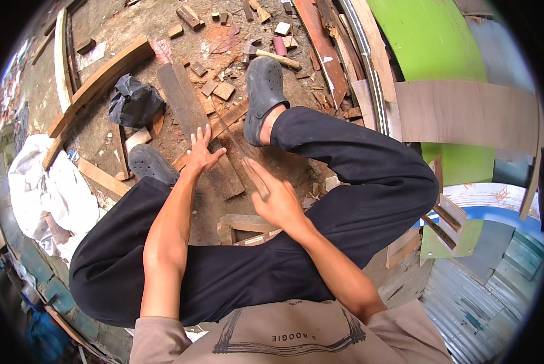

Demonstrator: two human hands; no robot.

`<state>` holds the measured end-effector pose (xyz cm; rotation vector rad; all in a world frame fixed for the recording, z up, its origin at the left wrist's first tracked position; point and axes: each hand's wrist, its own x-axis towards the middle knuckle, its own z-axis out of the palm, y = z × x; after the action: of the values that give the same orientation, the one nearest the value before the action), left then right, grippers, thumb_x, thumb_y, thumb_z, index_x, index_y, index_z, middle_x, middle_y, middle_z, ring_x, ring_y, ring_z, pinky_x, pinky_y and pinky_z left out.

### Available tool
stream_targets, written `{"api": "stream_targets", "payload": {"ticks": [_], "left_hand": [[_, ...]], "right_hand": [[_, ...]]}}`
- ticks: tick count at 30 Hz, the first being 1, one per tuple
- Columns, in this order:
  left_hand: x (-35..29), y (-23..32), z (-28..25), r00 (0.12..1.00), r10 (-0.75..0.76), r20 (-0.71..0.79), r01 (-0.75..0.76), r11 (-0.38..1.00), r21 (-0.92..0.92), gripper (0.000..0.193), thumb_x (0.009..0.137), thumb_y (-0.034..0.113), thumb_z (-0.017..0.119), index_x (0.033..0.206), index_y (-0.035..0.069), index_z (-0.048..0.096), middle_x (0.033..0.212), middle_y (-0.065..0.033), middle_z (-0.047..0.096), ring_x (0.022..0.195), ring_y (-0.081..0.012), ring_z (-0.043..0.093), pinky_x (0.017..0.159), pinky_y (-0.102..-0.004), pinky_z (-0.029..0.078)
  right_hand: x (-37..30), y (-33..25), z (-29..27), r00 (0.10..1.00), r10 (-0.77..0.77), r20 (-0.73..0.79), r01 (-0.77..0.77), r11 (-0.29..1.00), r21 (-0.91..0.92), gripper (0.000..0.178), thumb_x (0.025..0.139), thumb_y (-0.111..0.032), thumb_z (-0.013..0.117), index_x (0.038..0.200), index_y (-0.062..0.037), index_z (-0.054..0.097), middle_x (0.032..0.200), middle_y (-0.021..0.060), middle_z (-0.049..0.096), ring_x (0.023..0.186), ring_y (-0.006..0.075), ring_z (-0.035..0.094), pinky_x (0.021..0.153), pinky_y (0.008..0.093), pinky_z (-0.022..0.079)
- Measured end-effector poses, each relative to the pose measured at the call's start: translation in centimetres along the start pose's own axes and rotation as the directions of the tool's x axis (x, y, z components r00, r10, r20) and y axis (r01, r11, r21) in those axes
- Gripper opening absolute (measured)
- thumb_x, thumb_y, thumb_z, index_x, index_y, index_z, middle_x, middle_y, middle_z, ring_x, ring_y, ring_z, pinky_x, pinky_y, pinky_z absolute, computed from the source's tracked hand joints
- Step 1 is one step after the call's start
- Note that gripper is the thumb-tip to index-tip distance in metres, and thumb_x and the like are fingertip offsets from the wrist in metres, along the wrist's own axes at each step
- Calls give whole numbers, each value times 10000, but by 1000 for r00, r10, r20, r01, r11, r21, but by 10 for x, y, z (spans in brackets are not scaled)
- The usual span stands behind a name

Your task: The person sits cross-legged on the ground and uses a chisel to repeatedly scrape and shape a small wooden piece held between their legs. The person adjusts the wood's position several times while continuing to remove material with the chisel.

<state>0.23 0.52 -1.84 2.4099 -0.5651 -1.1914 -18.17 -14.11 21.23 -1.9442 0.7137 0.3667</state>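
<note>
A long dark board (pixel 184 97) lies slantwise on the ground between my feet. My left hand (pixel 204 151) lies on it with the fingers spread, pressing near its middle. In my right hand (pixel 278 203) is the wooden handle of a handsaw (pixel 256 178). Its thin blade points away from me, edge-on, along the right side of the board. Whether the teeth touch the wood I cannot tell. A lighter wooden strip (pixel 230 117) runs crosswise by the board, partly hidden by it and my left hand.
A claw hammer (pixel 278 58) lies beyond my right shoe (pixel 264 91), among several wood offcuts (pixel 224 91). A black plastic bag (pixel 135 102), a curved beam (pixel 99 82) and a white sack (pixel 50 188) are at left. Green panels (pixel 429 36) and boards stand at right.
</note>
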Motion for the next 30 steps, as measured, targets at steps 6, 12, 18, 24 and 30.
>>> {"api": "stream_targets", "payload": {"ticks": [6, 12, 18, 24, 30], "left_hand": [[-7, 8, 0, 999, -14, -37, 15, 999, 29, 1100, 844, 539, 764, 1672, 239, 105, 1732, -182, 29, 1577, -455, 39, 1160, -755, 215], [-2, 5, 9, 1000, 1, -10, -1, 1000, 10, 1104, 836, 530, 779, 1671, 254, 112, 1730, -187, 40, 1579, -450, 37, 1176, -737, 206], [-10, 9, -1, 1000, -27, -10, 27, 999, 18, 1093, 837, 527, 773, 1670, 260, 119, 1734, -166, 37, 1580, -446, 39, 1177, -744, 191], [-1, 15, 0, 1000, -8, -5, 8, 1000, 17, 1105, 829, 537, 776, 1671, 262, 116, 1731, -180, 37, 1580, -448, 38, 1182, -735, 192], [-10, 3, 0, 999, -36, 3, 36, 999, -23, 1117, 826, 552, 775, 1672, 261, 107, 1733, -176, 29, 1580, -450, 27, 1184, -735, 183]], "right_hand": [[-28, 2, -6, 971, -203, -127, 203, 979, -10, 742, 819, -77, 622, 1534, -211, 474, 1221, 245, 689, 1014, 467, 677, 918, 501, 560], [73, 8, 22, 999, -19, -50, 19, 1000, -6, 687, 840, -148, 623, 1512, -166, 485, 905, 302, 696, 905, 493, 679, 879, 537, 543], [-53, -13, -24, 986, -158, -57, 160, 987, 20, 722, 823, -27, 595, 1528, -120, 474, 1378, 247, 616, 1245, 424, 592, 1046, 431, 501], [75, -8, 24, 994, 108, -24, -110, 992, -64, 659, 836, -120, 605, 1488, -139, 519, 1162, 307, 676, 1121, 464, 643, 961, 466, 534], [-8, -9, -12, 975, -202, -95, 200, 979, -34, 691, 835, -126, 625, 1512, -171, 496, 1110, 271, 713, 962, 493, 680, 884, 536, 549]]}}
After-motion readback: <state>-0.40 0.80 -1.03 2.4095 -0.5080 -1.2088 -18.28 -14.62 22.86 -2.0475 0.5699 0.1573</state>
